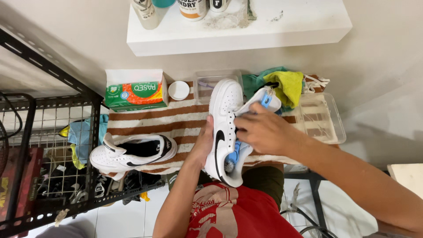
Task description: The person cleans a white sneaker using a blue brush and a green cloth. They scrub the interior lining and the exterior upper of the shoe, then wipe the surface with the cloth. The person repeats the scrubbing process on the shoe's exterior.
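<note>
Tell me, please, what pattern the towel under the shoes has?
The towel has brown and white stripes, clearest in the head view.

I see smooth, faintly glossy white leather on the shoe (224,128) in my hands, its black side mark equally sleek. At nine o'clock the second shoe (132,154) has the same finish. Beneath lies a striped towel (176,121), soft matt cloth. At two o'clock a yellow rag (288,86) looks fuzzy, beside a clear plastic tray (321,119). The tissue box (134,92) is printed cardboard; the rack (57,101) is dark matt metal.
</note>
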